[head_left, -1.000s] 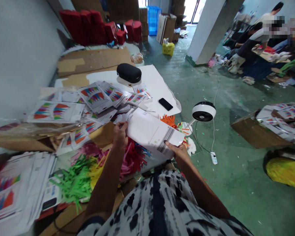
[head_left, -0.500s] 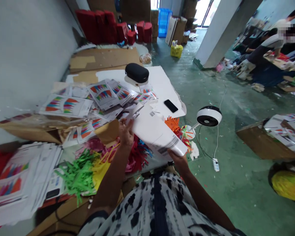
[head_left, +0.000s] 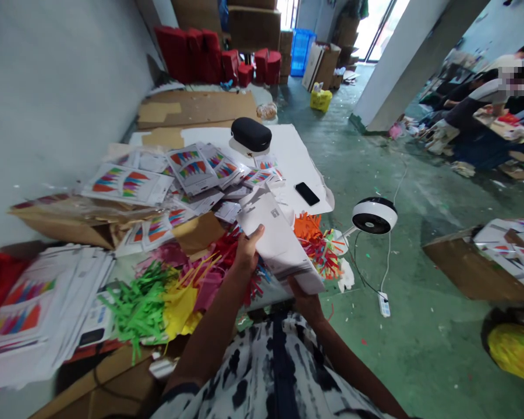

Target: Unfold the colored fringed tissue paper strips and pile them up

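A white printed packet [head_left: 279, 233], long and flat, is held at a slant in front of me. My left hand [head_left: 248, 247] grips its left edge, thumb on top. My right hand [head_left: 306, 299] is closed around its lower end, the fingers partly hidden beneath. Below and around the packet lie bundles of cut paper strips: green [head_left: 137, 302], yellow [head_left: 181, 302], orange [head_left: 306, 227] and pink-red ones. Flat packages with colourful tassel pictures [head_left: 192, 169] are heaped beyond my left hand. What the packet holds inside cannot be seen.
On the white table surface [head_left: 288, 145] are a black case [head_left: 251, 134] and a phone [head_left: 307, 194]. A white fan [head_left: 374, 215] stands at the right edge. Stacked printed sheets [head_left: 48, 314] lie left, an open carton [head_left: 475, 262] right. People work at the far right.
The packet has swung to a steeper slant and come slightly lower. My left hand has moved right along its edge; my right hand has shifted left and down. The whole view has tilted slightly.
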### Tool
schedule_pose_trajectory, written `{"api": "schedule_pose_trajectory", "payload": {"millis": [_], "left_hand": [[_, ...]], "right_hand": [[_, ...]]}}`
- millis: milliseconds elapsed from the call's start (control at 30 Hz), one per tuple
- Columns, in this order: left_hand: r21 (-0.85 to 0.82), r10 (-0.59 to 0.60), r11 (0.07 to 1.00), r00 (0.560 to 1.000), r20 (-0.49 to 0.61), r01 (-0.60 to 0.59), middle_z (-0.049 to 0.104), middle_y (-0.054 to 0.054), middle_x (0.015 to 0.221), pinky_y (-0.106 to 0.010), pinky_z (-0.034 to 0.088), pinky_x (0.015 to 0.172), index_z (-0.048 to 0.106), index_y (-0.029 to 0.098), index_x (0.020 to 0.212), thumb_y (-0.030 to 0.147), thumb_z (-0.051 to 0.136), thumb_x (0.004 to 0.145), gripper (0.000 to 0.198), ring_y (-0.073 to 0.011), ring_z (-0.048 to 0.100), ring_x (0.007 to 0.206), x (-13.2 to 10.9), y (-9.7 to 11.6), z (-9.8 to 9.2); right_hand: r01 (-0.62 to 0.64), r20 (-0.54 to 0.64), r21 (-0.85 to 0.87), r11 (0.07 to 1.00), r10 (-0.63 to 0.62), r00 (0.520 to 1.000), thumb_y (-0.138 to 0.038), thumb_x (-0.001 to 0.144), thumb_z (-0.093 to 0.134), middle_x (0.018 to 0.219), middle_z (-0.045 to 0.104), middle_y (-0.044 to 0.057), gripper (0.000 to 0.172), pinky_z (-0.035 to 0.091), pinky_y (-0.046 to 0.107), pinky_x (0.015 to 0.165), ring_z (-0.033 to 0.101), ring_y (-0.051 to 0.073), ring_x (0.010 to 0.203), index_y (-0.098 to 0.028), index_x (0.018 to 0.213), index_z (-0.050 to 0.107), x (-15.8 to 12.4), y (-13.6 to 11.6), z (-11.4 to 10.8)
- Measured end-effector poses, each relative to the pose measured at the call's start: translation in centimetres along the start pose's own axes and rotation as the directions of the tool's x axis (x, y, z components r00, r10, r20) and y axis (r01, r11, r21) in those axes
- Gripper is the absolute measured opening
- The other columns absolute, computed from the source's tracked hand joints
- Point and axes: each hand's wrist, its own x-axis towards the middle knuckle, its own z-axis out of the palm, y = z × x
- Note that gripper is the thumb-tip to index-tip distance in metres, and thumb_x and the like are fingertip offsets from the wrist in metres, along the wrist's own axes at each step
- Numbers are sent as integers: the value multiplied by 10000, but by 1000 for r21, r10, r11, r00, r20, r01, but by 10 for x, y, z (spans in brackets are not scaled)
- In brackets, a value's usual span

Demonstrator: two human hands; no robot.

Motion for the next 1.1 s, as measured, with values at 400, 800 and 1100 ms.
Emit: {"api": "schedule_pose_trajectory", "payload": {"millis": [400, 800, 1100], "left_hand": [[360, 50, 925, 978, 200, -121, 798, -82, 949, -312, 552, 709, 761, 158, 1059, 449, 887, 694, 483, -230, 724, 792, -41, 27, -14], [432, -33, 900, 978, 208, -61, 791, -88, 996, -294, 519, 691, 737, 144, 1072, 431, 894, 691, 502, -224, 701, 807, -91, 30, 3], [430, 67, 884, 961, 269, -182, 781, -78, 1084, -291, 526, 821, 752, 174, 1128, 427, 784, 845, 380, -237, 707, 978, -101, 45, 10]], "right_hand": [[135, 251, -8, 991, -129, 959, -626, 928, 689, 1574, 551, 64, 651, 375, 518, 1241, 506, 299, 1461, -339, 1500, 569, 25, -117, -85], [320, -106, -36, 947, -322, 941, -507, 1028, 565, 1105, 757, 59, 388, 533, 330, 880, 665, 221, 1004, -204, 1220, 715, 39, -150, -24], [370, -235, -146, 918, -395, 888, -491, 1039, 531, 1022, 726, 65, 343, 507, 349, 883, 643, 221, 954, -203, 1096, 710, 40, -127, -31]]}}
